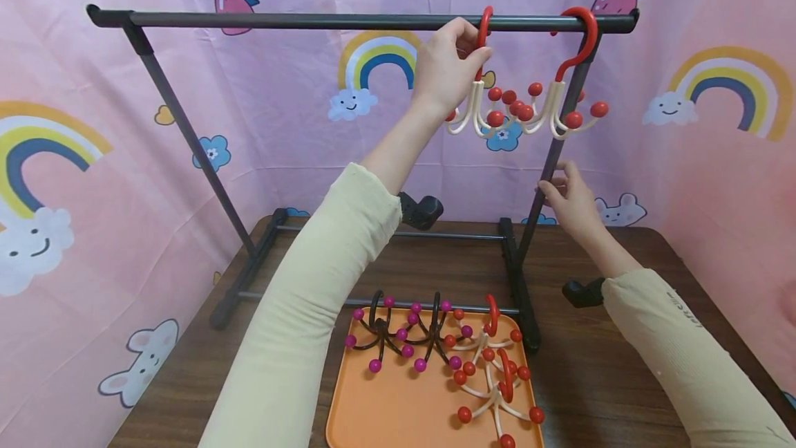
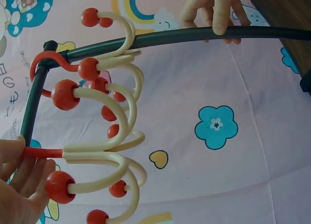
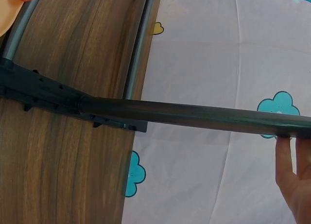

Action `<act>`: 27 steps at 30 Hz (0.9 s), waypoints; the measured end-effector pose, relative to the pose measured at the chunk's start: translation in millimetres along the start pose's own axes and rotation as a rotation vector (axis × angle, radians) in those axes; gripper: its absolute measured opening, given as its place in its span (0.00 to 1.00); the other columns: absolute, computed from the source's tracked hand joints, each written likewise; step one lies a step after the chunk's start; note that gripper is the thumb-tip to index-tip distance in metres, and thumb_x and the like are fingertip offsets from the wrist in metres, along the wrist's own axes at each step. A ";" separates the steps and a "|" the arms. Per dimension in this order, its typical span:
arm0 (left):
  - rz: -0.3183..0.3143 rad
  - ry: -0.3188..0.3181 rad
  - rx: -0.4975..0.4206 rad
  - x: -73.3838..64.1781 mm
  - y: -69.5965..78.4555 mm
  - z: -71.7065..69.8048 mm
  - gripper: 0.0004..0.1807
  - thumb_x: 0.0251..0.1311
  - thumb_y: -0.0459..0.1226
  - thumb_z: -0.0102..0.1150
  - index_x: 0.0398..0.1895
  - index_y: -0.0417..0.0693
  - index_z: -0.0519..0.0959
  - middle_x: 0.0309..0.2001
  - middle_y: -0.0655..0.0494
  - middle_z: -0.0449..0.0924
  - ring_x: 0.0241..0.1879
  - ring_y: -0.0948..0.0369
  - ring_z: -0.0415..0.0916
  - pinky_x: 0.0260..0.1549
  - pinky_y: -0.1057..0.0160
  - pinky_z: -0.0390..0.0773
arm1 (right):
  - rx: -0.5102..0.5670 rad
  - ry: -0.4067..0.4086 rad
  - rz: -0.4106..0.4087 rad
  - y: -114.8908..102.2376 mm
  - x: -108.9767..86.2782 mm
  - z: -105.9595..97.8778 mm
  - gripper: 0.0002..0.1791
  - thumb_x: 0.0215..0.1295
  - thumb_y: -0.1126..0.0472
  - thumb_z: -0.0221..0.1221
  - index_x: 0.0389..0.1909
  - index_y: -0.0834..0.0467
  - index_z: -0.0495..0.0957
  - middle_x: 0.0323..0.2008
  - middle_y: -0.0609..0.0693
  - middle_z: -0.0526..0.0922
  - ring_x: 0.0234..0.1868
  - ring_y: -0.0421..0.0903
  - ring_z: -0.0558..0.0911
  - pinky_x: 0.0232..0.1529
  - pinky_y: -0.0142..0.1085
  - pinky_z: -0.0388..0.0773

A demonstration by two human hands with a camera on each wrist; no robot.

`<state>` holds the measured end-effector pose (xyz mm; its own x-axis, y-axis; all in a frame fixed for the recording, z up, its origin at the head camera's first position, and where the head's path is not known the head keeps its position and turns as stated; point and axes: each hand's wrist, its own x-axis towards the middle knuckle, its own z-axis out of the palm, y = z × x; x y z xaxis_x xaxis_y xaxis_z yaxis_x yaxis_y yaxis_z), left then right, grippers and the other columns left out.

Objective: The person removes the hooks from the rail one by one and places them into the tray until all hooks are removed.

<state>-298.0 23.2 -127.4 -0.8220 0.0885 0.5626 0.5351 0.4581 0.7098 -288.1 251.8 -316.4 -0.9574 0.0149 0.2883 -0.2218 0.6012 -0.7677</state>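
Head view: the left hand (image 1: 444,64) pinches the red hook (image 1: 483,33) of a cream-pronged hanger (image 1: 478,88), which loops over the rail (image 1: 298,21) just left of a matching hanger (image 1: 557,92). The right hand (image 1: 575,206) curls thumb and fingers about the right post (image 1: 555,151), seemingly steadying it. The step looks like seating this hanger; the next move calls for loosening the left fingers without jostling its neighbour. More hangers (image 1: 506,379) lie on the orange tray (image 1: 385,406), at the near side.
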 end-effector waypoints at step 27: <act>0.122 0.048 -0.234 -60.2 2.8 -43.2 0.09 0.56 0.33 0.59 0.39 0.38 0.75 0.35 0.49 0.79 0.37 0.62 0.74 0.35 0.70 0.77 | -0.015 0.019 -0.026 -0.8 -3.3 3.2 0.22 0.70 0.51 0.43 0.59 0.58 0.54 0.49 0.66 0.71 0.49 0.64 0.77 0.53 0.57 0.68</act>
<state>-238.6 -19.0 -140.9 -0.7414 0.0858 0.6656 0.6648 0.2293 0.7109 -285.4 248.7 -318.6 -0.9476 0.0144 0.3191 -0.2437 0.6132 -0.7514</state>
